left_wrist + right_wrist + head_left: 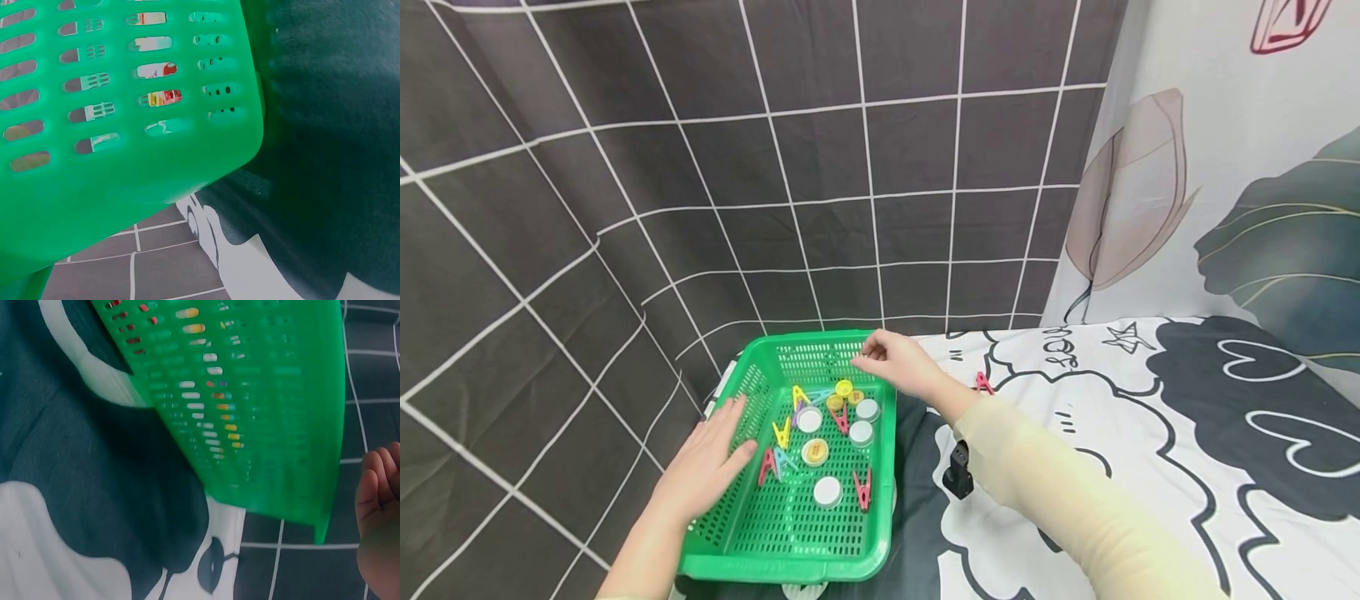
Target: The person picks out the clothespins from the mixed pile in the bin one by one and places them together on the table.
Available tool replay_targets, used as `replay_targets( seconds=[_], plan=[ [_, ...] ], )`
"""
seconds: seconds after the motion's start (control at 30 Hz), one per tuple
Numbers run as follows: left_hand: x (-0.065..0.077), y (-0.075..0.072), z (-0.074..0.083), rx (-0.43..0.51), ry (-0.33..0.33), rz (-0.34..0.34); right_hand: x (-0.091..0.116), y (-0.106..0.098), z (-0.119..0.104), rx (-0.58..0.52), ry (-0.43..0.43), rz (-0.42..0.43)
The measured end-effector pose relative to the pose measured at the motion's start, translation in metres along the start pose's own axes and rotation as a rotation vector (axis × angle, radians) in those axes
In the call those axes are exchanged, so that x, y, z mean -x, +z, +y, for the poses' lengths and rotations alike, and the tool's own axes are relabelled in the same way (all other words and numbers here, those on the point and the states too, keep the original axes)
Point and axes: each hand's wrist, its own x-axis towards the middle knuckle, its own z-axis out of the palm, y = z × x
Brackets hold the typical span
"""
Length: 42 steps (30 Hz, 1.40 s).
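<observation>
A green plastic basket (pixel 790 571) with slotted walls stands on the patterned cloth. Inside lie several clothespins, among them a red clothespin (pixel 862 490) and a yellow clothespin (pixel 782 433), plus several white bottle caps such as this white cap (pixel 827 492). Smaller yellow caps (pixel 844 388) sit toward the back. My left hand (pixel 703 458) lies over the basket's left rim, fingers straight and spread. Above the back right corner hovers my right hand (pixel 895 360), fingers curled toward the thumb, with nothing visible between them. The right wrist view shows those curled fingers (pixel 378 478) beside the basket.
Another red clothespin (pixel 984 382) lies on the cloth (pixel 1120 450) right of the basket, partly behind my right forearm. A small black object (pixel 958 472) shows below my right sleeve. Dark grid-patterned fabric (pixel 820 167) hangs close behind and to the left.
</observation>
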Motion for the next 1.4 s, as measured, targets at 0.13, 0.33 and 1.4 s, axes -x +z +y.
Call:
replay_targets(
  seconds=[0.13,0.33,1.4],
  plan=[
    [0.000,0.000,0.000,0.003,-0.001,0.004,-0.002,0.005,-0.008,0.016,-0.036,-0.085],
    [0.000,0.000,0.000,0.009,-0.001,0.001,-0.005,0.011,-0.019,0.040,-0.086,-0.226],
    [0.000,0.001,-0.002,0.006,0.000,0.005,-0.004,0.056,-0.042,0.325,-0.155,-0.898]
  ],
)
